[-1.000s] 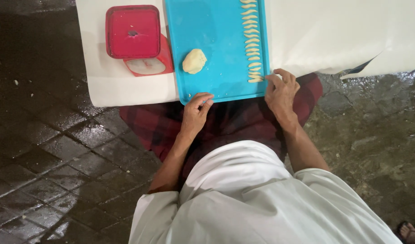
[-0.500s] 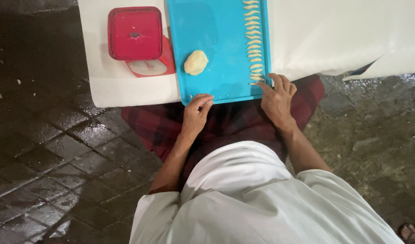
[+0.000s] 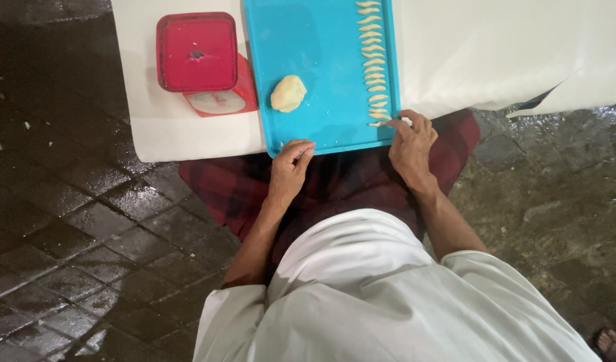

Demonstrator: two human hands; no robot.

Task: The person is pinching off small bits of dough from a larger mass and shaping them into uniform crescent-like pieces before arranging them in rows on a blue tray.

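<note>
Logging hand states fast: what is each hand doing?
Left hand: fingers curled at the blue tray edge, grip unclear.
Right hand: open, fingertips at nearest dough piece.

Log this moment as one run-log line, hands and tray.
left hand: on near edge of blue tray | right hand: fingertips at nearest dough strip | dough ball: mid-tray | red kitchen scale: left of tray

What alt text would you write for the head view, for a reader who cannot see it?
A seated person's right hand sets a small dough piece at the near end of a row of dough pieces on a blue tray; the left hand rests at the tray's edge. A dough lump and red scale sit nearby.
</note>
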